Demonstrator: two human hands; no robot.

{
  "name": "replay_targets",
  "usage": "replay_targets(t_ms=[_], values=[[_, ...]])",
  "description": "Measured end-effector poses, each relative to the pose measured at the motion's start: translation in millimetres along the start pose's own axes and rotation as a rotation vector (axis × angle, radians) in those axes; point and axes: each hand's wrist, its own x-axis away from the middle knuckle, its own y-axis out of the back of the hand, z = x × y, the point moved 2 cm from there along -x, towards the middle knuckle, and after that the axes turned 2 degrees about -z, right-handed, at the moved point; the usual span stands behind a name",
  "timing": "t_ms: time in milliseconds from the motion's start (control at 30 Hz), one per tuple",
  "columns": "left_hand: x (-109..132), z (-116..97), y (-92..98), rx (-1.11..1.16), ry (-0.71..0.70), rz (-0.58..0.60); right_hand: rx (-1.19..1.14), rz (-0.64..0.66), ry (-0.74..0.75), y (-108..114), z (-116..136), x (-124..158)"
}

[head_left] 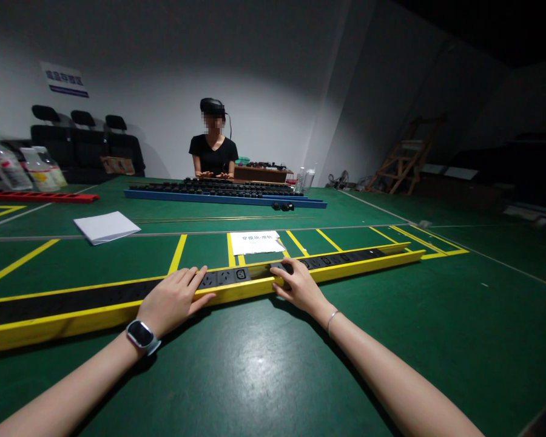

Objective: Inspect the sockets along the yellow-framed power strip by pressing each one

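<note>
Left hand rests unclenched across the yellow rail, seemingly steadying it. Right hand curls over a black module, its grip unclear.

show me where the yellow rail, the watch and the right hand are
Yellow rail (243, 292): head view, on its near side wall
Watch (140, 334): head view, on its dark screen
Right hand (304, 291): head view, on the back of the hand
</note>
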Motion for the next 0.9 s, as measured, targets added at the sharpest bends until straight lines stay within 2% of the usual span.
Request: replay_targets(t_ms=[533, 767, 900], values=[[-0.7, -0.6, 1.4, 0.042, 0.009, -0.029, 0.003, -0.001, 0.010, 1.0, 2.5, 1.6], [-0.7, 0.2, 0.6, 0.011, -0.002, -0.013, -0.093, 0.022, 0.126, -1.1, 20.4, -3.9], [-1.3, 2.4, -2.0, -0.034, -0.039, 0.002, -0.132, 0.019, 0.143, -4.4, 24.6, -6.8]])
